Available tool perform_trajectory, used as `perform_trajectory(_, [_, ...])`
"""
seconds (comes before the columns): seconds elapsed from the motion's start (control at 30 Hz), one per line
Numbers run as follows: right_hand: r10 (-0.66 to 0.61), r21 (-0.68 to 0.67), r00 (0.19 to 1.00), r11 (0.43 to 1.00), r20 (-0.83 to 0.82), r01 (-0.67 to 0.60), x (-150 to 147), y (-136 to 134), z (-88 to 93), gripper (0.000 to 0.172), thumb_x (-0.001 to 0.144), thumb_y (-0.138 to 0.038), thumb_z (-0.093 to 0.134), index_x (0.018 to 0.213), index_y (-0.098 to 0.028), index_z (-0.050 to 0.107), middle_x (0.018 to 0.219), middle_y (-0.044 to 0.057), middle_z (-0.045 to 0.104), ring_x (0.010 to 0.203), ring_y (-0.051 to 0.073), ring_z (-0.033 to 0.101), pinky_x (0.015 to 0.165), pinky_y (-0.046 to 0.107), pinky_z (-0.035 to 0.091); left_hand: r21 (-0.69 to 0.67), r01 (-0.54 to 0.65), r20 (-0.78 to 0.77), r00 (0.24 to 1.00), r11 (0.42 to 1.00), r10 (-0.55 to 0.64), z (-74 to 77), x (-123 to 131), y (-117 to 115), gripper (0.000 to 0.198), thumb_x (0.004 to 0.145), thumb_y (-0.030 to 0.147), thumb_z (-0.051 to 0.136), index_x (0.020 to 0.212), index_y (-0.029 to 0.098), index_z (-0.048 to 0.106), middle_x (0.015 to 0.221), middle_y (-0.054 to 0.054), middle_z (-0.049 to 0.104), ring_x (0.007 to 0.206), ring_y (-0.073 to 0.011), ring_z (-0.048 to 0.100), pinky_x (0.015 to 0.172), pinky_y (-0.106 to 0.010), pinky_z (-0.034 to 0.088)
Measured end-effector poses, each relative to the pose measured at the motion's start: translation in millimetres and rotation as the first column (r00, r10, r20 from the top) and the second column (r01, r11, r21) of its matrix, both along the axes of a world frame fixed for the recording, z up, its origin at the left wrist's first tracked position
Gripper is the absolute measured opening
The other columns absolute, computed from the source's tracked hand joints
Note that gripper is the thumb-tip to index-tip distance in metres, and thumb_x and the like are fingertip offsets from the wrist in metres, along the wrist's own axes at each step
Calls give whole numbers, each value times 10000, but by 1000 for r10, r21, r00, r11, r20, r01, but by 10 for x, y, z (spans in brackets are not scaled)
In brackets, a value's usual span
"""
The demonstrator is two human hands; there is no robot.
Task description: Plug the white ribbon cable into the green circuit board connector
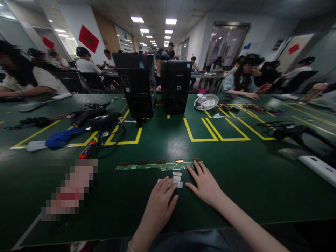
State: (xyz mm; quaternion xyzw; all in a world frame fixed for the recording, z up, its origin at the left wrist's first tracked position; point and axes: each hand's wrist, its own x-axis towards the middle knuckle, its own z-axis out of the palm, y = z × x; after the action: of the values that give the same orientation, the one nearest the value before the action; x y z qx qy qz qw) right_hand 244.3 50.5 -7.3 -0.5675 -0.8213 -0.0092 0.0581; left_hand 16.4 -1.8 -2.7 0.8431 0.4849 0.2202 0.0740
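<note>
A long, thin green circuit board strip (147, 166) lies flat on the dark green table (236, 175) in front of me. My right hand (204, 183) rests flat with fingers spread, its fingertips touching the strip's right end. My left hand (160, 203) lies on the table just below the strip, fingers stretched toward a few small white flat pieces (177, 179) that sit between my two hands. Neither hand holds anything.
Two black computer towers (136, 84) (175, 85) stand mid-table. At the left lie a blue glove (61, 137), a red-handled tool (86, 150) and black cables. A white basket (206, 102) sits behind. A black tool (296, 132) lies at the right. Several people sit around the tables.
</note>
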Motion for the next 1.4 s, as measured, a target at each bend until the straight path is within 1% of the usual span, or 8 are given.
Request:
perform_trajectory(0.13, [20, 11, 1000, 1000, 2, -20, 45, -24, 53, 713, 903, -631, 420, 1484, -219, 389, 1527, 164, 335, 1381, 352, 340, 1089, 543, 322, -8, -14, -60, 998, 1000, 13, -22, 89, 3, 424, 953, 344, 483, 1359, 223, 498, 1396, -90, 548, 1337, -287, 437, 1068, -539, 401])
perform_trajectory(0.23, [59, 50, 998, 997, -29, -58, 122, -3, 145, 702, 923, -627, 377, 1497, -223, 358, 1521, 149, 352, 1381, 319, 352, 1097, 541, 323, -11, -7, -70, 998, 1000, 6, -2, 100, 5, 474, 953, 359, 482, 1408, 232, 447, 1453, -89, 496, 1363, -288, 404, 1075, -532, 392])
perform_trajectory(0.37, [222, 45, 973, 975, -63, -219, 178, 107, 294, 573, 961, -525, 388, 1451, -230, 431, 1501, 113, 399, 1383, 276, 359, 1135, 515, 296, -15, 24, -66, 998, 1000, -25, 32, 137, 18, 485, 958, 369, 468, 1420, 225, 432, 1481, -83, 467, 1384, -281, 380, 1087, -521, 386])
perform_trajectory(0.5, [318, 37, 936, 948, -151, -316, 158, 228, 281, 463, 970, -421, 427, 1390, -241, 500, 1478, 100, 431, 1370, 252, 381, 1131, 504, 319, 5, 76, -59, 995, 997, -75, 28, 190, 32, 476, 963, 357, 455, 1413, 201, 439, 1456, -85, 499, 1371, -262, 407, 1120, -507, 353])
perform_trajectory(0.6, [324, 13, 923, 944, -207, -328, 132, 257, 185, 428, 976, -395, 420, 1364, -248, 527, 1475, 94, 434, 1369, 247, 381, 1125, 504, 328, -9, 84, -70, 994, 996, -85, 6, 223, 22, 465, 949, 340, 481, 1386, 183, 469, 1429, -92, 529, 1339, -260, 453, 1119, -491, 365])
perform_trajectory(0.73, [323, -35, 921, 940, -218, -338, 127, 241, 107, 459, 985, -419, 395, 1398, -246, 494, 1497, 90, 407, 1397, 245, 338, 1147, 521, 280, -10, 39, -79, 996, 999, -39, -57, 255, -4, 481, 936, 334, 502, 1379, 147, 470, 1421, -123, 531, 1325, -272, 468, 1082, -469, 420])
perform_trajectory(1.03, [327, -43, 918, 938, -227, -345, 137, 242, 102, 472, 986, -426, 395, 1423, -262, 463, 1507, 74, 396, 1409, 233, 319, 1158, 511, 266, 46, 12, -57, 998, 999, -10, -191, 260, 12, 599, 946, 422, 468, 1461, 144, 343, 1476, -161, 457, 1364, -302, 418, 1068, -499, 423])
perform_trajectory(1.4, [319, -56, 923, 940, -217, -338, 139, 235, 94, 478, 986, -430, 393, 1422, -249, 462, 1511, 74, 390, 1417, 234, 301, 1167, 507, 247, 47, -34, -85, 996, 998, 38, -198, 304, 21, 584, 934, 411, 484, 1424, 107, 393, 1464, -180, 466, 1364, -308, 415, 1076, -490, 422])
